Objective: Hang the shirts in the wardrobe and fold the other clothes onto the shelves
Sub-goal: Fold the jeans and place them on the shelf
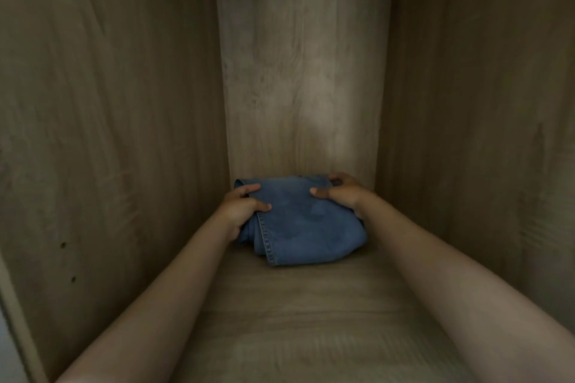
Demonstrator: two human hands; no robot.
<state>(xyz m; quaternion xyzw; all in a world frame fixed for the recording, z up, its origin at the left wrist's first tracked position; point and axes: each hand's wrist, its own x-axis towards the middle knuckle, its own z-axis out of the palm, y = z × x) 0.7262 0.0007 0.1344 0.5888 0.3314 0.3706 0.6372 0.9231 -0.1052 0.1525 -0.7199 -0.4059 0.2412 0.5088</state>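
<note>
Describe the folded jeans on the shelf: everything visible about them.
The folded jeans are blue denim, bundled into a thick, rounded packet with a stitched seam running down the near left fold. They lie on the wooden shelf, far in, close to the wardrobe's back panel. The left hand grips the left edge, and the right hand grips the right rear corner, thumbs on top.

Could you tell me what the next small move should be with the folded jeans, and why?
Probably let go and draw both hands back. The folded jeans already lie on the wooden shelf, near the back panel. The left hand and right hand grip the bundle's two sides, thumbs on top. The bundle looks compact, so further pushing seems unnecessary.
</note>
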